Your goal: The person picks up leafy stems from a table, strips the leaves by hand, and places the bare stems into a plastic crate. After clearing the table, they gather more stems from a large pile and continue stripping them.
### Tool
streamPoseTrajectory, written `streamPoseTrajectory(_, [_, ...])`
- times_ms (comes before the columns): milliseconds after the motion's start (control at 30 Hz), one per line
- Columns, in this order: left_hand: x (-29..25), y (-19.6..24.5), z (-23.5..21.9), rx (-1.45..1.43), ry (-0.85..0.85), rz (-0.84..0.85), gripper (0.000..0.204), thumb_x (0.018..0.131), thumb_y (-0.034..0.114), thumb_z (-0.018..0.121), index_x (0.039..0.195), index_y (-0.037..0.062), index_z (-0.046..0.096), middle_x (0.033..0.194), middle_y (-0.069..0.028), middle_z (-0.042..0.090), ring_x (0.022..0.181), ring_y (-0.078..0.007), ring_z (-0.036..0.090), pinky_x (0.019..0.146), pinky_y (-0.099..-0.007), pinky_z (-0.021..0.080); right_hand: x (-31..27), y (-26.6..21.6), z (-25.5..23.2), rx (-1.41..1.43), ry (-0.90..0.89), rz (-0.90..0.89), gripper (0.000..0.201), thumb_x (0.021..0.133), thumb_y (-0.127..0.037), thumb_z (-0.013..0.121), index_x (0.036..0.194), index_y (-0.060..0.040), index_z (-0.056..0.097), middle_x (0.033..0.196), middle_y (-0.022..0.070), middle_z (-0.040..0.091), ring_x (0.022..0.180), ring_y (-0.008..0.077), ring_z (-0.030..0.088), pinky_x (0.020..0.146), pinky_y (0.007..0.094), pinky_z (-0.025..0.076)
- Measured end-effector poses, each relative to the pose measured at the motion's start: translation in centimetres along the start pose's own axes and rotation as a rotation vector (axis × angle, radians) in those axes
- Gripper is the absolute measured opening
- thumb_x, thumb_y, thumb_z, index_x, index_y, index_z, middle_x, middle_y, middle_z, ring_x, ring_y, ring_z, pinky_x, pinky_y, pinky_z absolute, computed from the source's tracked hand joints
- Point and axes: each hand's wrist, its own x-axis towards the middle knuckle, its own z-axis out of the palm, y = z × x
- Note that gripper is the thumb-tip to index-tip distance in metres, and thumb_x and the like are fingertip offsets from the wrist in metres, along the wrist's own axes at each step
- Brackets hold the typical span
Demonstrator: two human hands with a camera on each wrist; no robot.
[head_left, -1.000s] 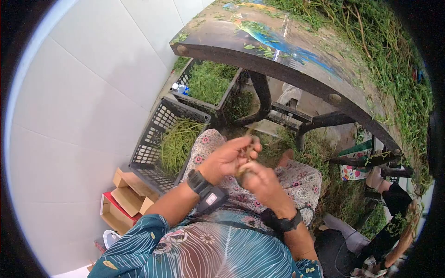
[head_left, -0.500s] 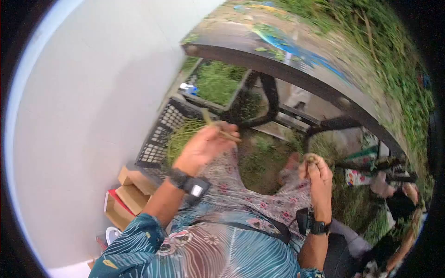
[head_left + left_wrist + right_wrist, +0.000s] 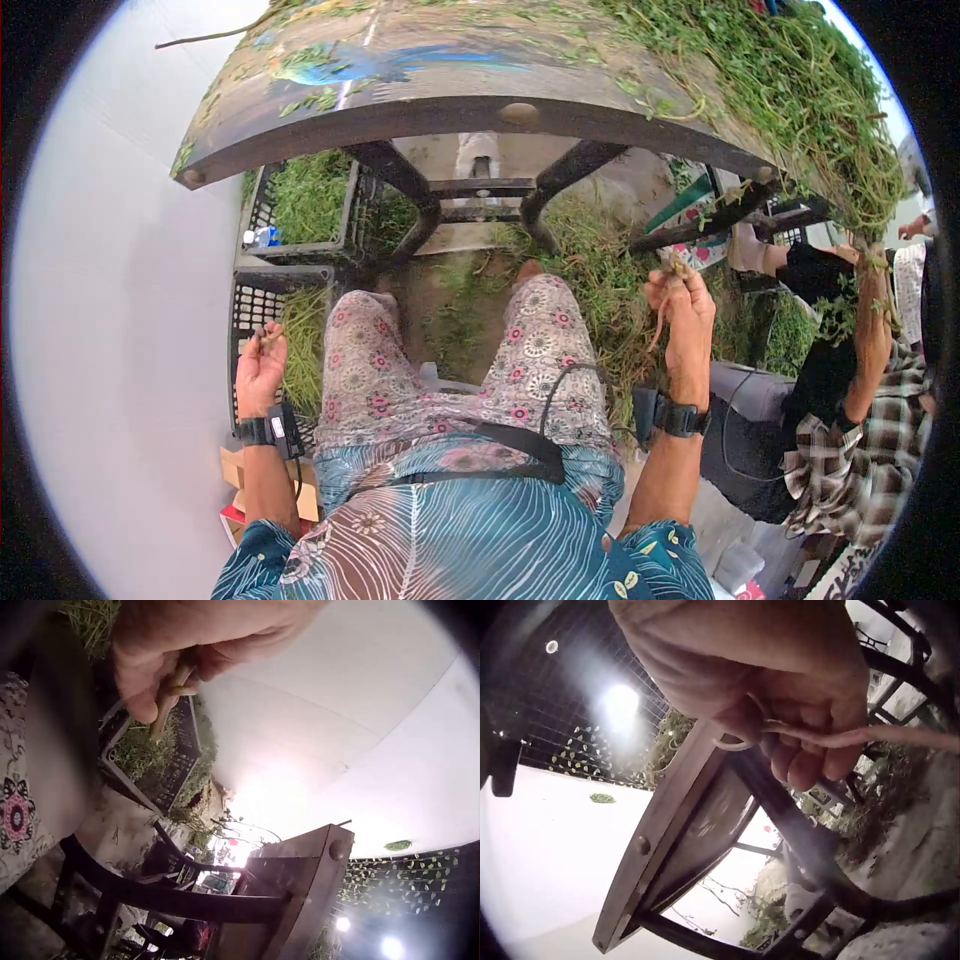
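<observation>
My left hand (image 3: 262, 372) is at the near black crate (image 3: 262, 275), beside the green stems (image 3: 303, 350) in it. Between its thumb and fingers it pinches a short brownish stem piece (image 3: 166, 705). Well apart from it, my right hand (image 3: 688, 315) is raised in front of the table, to the right of my knee. Its curled fingers hold a long, thin pinkish stem (image 3: 855, 738), which hangs down past the hand in the head view. At the fingertips a small brownish clump (image 3: 676, 266) shows.
Ahead stands a dark-edged table (image 3: 450, 112) with a large heap of leafy greens (image 3: 790, 100) at its right. A second crate (image 3: 352, 215) of greens sits beneath its left end. Cut greens litter the floor (image 3: 460, 320). Another person's arm (image 3: 872, 330) is at the right.
My hands were together over my lap, then parted. The left has moved out to the near crate with a stem piece, the right off to the right. The head view has turned.
</observation>
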Motion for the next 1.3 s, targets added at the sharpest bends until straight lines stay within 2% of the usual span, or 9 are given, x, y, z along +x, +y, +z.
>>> streamPoseTrajectory(267, [2.2,-0.2,-1.9,0.003,0.043,-0.019,0.012,0.090,0.005,0.045,0.095,-0.0031,0.053,0.105,-0.0174,0.057,0.102,-0.0279,0.054,0.087,-0.0403,0.047,0.9,4.3,-6.5,-0.684,0.260,-0.235,0.042,0.084,-0.010,0.048,0.124,0.0016,0.042,0.112,0.0183,0.055,0.099,0.0289,0.054,0.089,0.0336,0.040])
streamPoseTrajectory(367, [1.6,-0.6,-1.3,-0.024,-0.085,-0.042,0.011,0.087,0.000,0.046,0.095,-0.0058,0.052,0.105,-0.0200,0.056,0.100,-0.0289,0.053,0.093,-0.0386,0.044,-0.4,3.5,-6.8,-0.622,0.040,-0.108,0.040,0.084,-0.018,0.050,0.118,0.0038,0.048,0.110,0.0155,0.057,0.099,0.0220,0.053,0.086,0.0311,0.040])
streamPoseTrajectory(433, [1.5,-1.4,-0.7,0.126,0.062,0.061,0.016,0.085,0.000,0.049,0.098,-0.0084,0.050,0.104,-0.0204,0.054,0.101,-0.0297,0.052,0.093,-0.0371,0.043,-0.6,3.1,-5.0,-0.639,-0.087,-0.021,0.037,0.084,-0.024,0.052,0.110,0.0029,0.053,0.100,0.0097,0.059,0.091,0.0183,0.054,0.080,0.0294,0.041])
streamPoseTrajectory(500, [2.4,-1.8,-2.2,-0.181,-0.104,-0.026,0.018,0.086,0.003,0.049,0.100,-0.0086,0.049,0.104,-0.0225,0.053,0.101,-0.0314,0.051,0.094,-0.0412,0.042,-0.4,4.4,-3.8,-0.581,-0.225,-0.030,0.036,0.085,-0.029,0.052,0.105,0.0001,0.054,0.089,0.0041,0.056,0.081,0.0129,0.051,0.072,0.0283,0.041])
streamPoseTrajectory(867, [-0.6,-1.8,-0.9,-0.154,0.116,0.086,0.020,0.093,0.018,0.043,0.092,-0.0009,0.050,0.101,-0.0183,0.054,0.099,-0.0346,0.052,0.087,-0.0455,0.045,-0.5,3.8,2.3,-0.570,-0.519,-0.030,0.039,0.088,-0.032,0.050,0.105,0.0021,0.052,0.090,0.0064,0.055,0.082,0.0168,0.050,0.075,0.0319,0.041])
streamPoseTrajectory(1000, [-0.7,0.3,0.7,-0.331,0.067,0.115,0.049,0.092,0.030,0.047,0.123,-0.0038,0.030,0.123,-0.0244,0.041,0.111,-0.0384,0.045,0.091,-0.0464,0.043,-0.9,3.0,3.7,-0.550,-0.599,-0.078,0.032,0.089,-0.025,0.049,0.105,0.0027,0.052,0.087,0.0049,0.054,0.078,0.0150,0.047,0.073,0.0310,0.041])
streamPoseTrajectory(1033, [-1.1,0.6,0.8,-0.411,0.082,0.085,0.073,0.089,0.036,0.051,0.136,0.0005,0.008,0.134,-0.0261,0.027,0.119,-0.0399,0.037,0.095,-0.0514,0.038,-1.2,2.8,4.0,-0.556,-0.594,-0.065,0.032,0.088,-0.024,0.049,0.105,0.0031,0.052,0.088,0.0054,0.054,0.079,0.0155,0.048,0.074,0.0310,0.041])
streamPoseTrajectory(1167, [-0.8,-0.1,-0.3,-0.219,0.117,0.144,0.080,0.087,0.038,0.054,0.139,0.0070,0.001,0.140,-0.0238,0.014,0.127,-0.0387,0.024,0.098,-0.0598,0.029,-1.2,3.2,4.5,-0.609,-0.587,-0.091,0.033,0.087,-0.019,0.048,0.109,0.0047,0.051,0.093,0.0089,0.057,0.085,0.0181,0.052,0.078,0.0313,0.042])
streamPoseTrajectory(1300, [-1.4,-0.8,3.9,0.043,-0.158,0.108,0.034,0.091,0.028,0.048,0.114,0.0033,0.046,0.113,-0.0145,0.053,0.105,-0.0297,0.051,0.091,-0.0450,0.042,-1.1,0.1,5.4,-0.582,-0.638,-0.115,0.036,0.086,-0.020,0.049,0.112,0.0050,0.050,0.099,0.0136,0.059,0.091,0.0198,0.054,0.081,0.0327,0.043])
